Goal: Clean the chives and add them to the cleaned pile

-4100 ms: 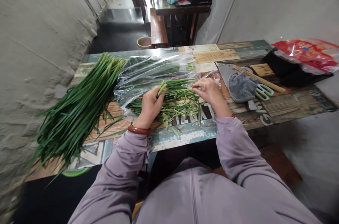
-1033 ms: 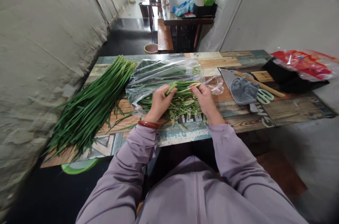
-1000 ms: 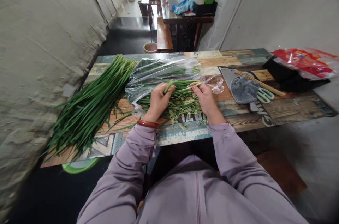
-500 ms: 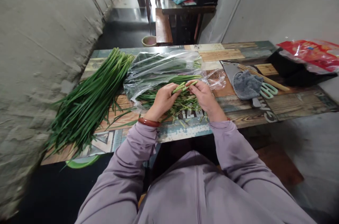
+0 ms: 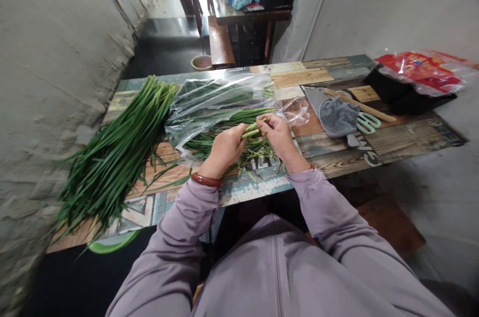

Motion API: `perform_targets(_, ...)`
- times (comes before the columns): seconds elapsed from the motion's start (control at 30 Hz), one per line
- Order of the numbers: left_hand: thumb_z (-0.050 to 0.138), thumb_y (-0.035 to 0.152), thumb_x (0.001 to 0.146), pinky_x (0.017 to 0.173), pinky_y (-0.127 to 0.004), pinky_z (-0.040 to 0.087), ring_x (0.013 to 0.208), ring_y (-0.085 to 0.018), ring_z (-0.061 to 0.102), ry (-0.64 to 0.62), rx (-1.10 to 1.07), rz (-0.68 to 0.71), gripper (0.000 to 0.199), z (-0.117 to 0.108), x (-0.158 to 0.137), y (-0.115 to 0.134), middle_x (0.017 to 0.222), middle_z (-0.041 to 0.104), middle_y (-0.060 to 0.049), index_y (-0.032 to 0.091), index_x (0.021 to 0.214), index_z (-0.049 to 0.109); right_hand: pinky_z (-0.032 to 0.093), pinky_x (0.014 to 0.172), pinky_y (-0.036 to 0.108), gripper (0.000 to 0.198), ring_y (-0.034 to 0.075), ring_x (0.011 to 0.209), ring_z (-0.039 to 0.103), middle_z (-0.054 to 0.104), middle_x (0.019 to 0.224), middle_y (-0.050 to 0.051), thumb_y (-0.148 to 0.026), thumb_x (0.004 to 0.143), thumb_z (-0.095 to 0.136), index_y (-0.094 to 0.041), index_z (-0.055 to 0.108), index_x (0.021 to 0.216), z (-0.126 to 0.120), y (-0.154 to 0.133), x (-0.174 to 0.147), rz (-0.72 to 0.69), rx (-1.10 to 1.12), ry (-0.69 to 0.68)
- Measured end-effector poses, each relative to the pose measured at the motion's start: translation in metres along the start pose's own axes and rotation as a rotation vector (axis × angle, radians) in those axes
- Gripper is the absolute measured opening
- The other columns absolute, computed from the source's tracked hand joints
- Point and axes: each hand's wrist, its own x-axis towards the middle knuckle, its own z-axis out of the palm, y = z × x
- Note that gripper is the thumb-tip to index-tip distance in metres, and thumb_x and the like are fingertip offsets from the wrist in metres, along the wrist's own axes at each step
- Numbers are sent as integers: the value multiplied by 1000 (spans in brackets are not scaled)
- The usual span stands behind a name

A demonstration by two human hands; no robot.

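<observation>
My left hand (image 5: 226, 148) is closed around a few green chive stalks (image 5: 251, 130), whose pale ends point up to the right. At those ends my right hand (image 5: 276, 136) pinches the tips between thumb and fingers. Under and beyond both hands, more long chives (image 5: 239, 116) lie partly inside a clear plastic bag (image 5: 198, 102). Short trimmed bits (image 5: 258, 153) are scattered on the table just below my hands. A large bundle of chives (image 5: 123, 152) is spread along the table's left side, pale ends away from me.
On the patchwork-wood table (image 5: 322, 150), a cleaver (image 5: 313, 97), grey cloth (image 5: 339, 116), chopsticks (image 5: 374, 111) and pale green scissors (image 5: 368, 122) lie to the right. A red plastic bag (image 5: 419, 70) sits farther right. Below the left edge shows a green-rimmed basin (image 5: 114, 243). Walls flank both sides.
My right hand has drawn slightly closer to my left, and the stalk ends that it held apart now sit together with the others. The camera view has shifted a little.
</observation>
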Motion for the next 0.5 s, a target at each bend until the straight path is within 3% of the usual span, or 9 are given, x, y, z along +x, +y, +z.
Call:
perform_targets(0.23, 54, 26, 93, 78, -29, 49, 97, -24, 69, -22, 85, 26, 33, 1, -4, 2, 113, 73, -10, 22, 126, 57, 45, 59, 25, 36, 12, 61, 56, 62, 67, -2, -55, 92, 54, -22, 68, 85, -6, -15, -6, -106, -182, -13)
perform_targets(0.3, 53, 26, 94, 75, -28, 47, 94, -23, 69, 3, 81, 6, 30, -1, -4, 1, 109, 73, -9, 22, 123, 59, 44, 57, 24, 41, 12, 62, 58, 63, 68, -1, -57, 93, 49, -22, 67, 83, -12, -14, -2, -85, -117, 81)
perform_targets(0.4, 48, 26, 96, 73, -28, 45, 90, -22, 67, 154, 35, -47, 22, -6, -2, -5, 101, 72, -9, 20, 112, 61, 38, 51, 22, 41, 10, 58, 54, 61, 69, -1, -59, 93, 47, -22, 62, 83, -27, -7, 8, -52, -18, 373)
perform_targets(0.5, 42, 30, 99, 74, -28, 45, 85, -19, 63, 392, -71, -53, 21, -9, 0, -13, 93, 67, -7, 19, 101, 60, 41, 54, 22, 33, 10, 62, 55, 63, 73, -1, -51, 93, 50, -21, 63, 88, -42, -1, 17, -83, -59, 472)
